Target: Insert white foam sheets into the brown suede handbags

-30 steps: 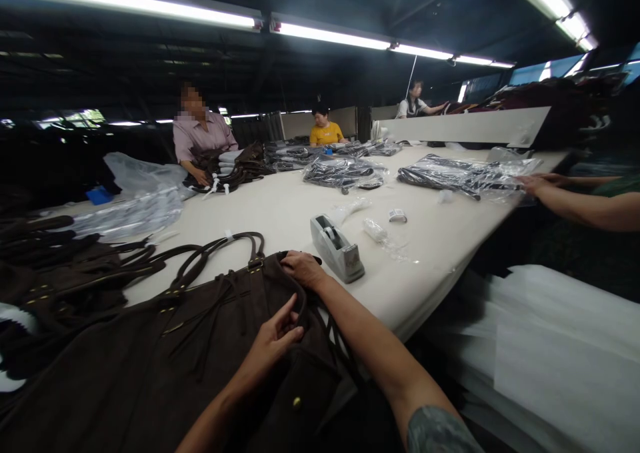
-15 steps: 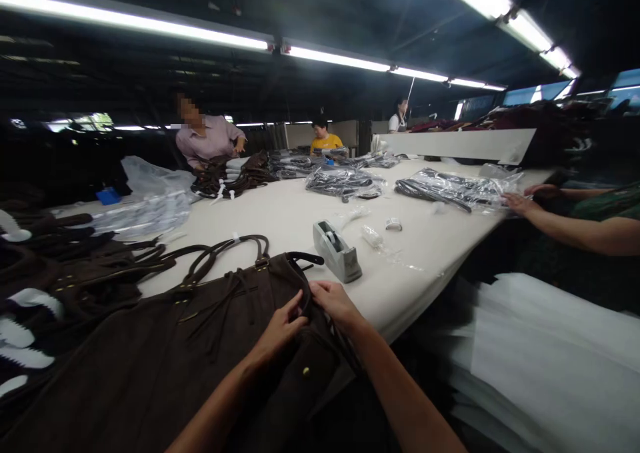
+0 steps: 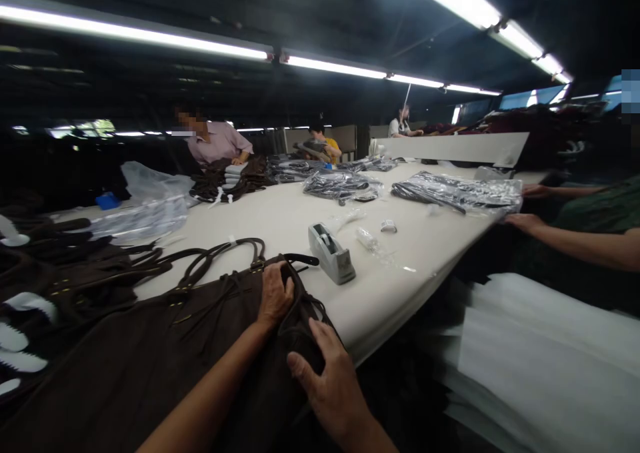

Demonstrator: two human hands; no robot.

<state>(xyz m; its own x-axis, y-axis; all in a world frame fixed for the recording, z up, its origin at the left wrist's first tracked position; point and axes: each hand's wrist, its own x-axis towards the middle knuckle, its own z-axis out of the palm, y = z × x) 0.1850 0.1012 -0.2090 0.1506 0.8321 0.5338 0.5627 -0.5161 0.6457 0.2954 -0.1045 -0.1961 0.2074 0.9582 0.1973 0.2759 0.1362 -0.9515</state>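
Observation:
A large dark brown bag [image 3: 150,360] with looped handles lies across the near left of the white table. My left hand [image 3: 275,294] grips the bag's top edge near its right corner, thumb on the near side. Spread fingers of my right hand [image 3: 333,380] rest against the bag's right end, thumb apart from them. Just beyond the corner, a dark strap end [image 3: 303,259] sticks out toward a grey tape dispenser [image 3: 332,254] on the table.
Brown bags [image 3: 65,293] with white pieces are heaped at left. Plastic-wrapped items [image 3: 455,192] lie farther back, near another person's hands [image 3: 527,223]. White sheets [image 3: 545,353] are stacked at lower right. Several people are around the table [image 3: 260,216].
My left hand has moved up and left onto the bag's edge. My right hand has let go of the corner, moved down and opened. The right-hand person's hands have shifted slightly.

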